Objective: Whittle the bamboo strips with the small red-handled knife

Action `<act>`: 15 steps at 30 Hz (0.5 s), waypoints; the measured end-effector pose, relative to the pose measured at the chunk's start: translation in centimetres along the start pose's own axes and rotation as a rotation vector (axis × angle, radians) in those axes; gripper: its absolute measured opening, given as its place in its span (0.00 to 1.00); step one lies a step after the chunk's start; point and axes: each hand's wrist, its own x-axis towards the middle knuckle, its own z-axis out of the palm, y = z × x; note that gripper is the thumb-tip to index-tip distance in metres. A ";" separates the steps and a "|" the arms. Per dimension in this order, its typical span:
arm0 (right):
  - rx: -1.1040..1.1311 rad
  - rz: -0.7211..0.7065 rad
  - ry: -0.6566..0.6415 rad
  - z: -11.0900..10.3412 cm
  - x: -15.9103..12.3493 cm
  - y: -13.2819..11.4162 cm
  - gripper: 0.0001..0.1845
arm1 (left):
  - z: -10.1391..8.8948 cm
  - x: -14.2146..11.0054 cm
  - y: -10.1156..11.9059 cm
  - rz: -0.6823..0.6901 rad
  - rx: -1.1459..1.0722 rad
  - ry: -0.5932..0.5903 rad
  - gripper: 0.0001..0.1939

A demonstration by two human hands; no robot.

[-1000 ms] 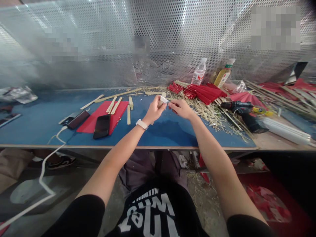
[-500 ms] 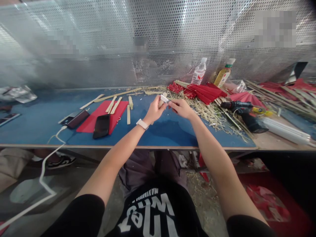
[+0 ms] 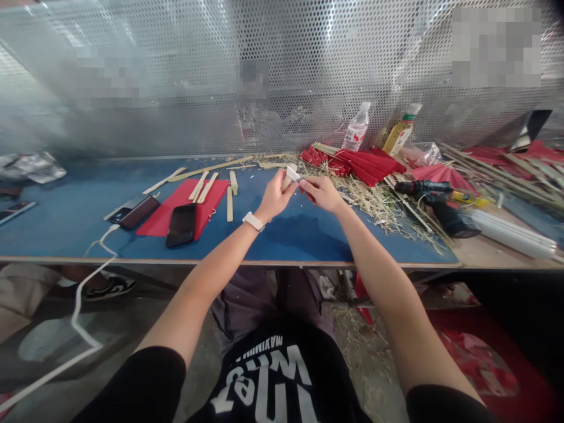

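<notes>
Above the blue tabletop, my left hand (image 3: 274, 195) is closed around a pale bamboo strip (image 3: 287, 181), whose rounded end sticks up past the fingers. Fingers closed, my right hand (image 3: 321, 192) meets it from the right and grips a flat white-silver blade (image 3: 292, 173) that lies across the strip. The blade's grip end is hidden by the fingers. To the left of my hands, two short bamboo pieces (image 3: 230, 204) lie on the table, and two more strips (image 3: 204, 189) rest on a red sheet (image 3: 158, 218).
A black phone (image 3: 181, 225) and a power bank (image 3: 137, 211) with a white cable (image 3: 79, 294) lie left. Right are bamboo shavings (image 3: 374, 205), folded red fabric (image 3: 368, 166), two bottles (image 3: 356, 128) and a power drill (image 3: 440, 202). Perforated metal sheeting (image 3: 185, 76) stands behind.
The blade has shifted very slightly along the strip, up and to the left. Both hands stay in nearly the same place, still closed.
</notes>
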 end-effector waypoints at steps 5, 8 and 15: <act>0.064 0.036 0.040 0.6 0.0 -0.2 0.44 | 0.0 0.0 0.3 -0.031 -0.005 0.015 0.35; 0.112 0.062 0.044 1.2 -0.1 -0.4 0.43 | 0.0 0.0 0.5 -0.045 0.007 0.042 0.35; 0.031 -0.009 0.090 1.5 0.1 -0.4 0.42 | 0.2 0.1 0.4 -0.045 0.029 0.074 0.32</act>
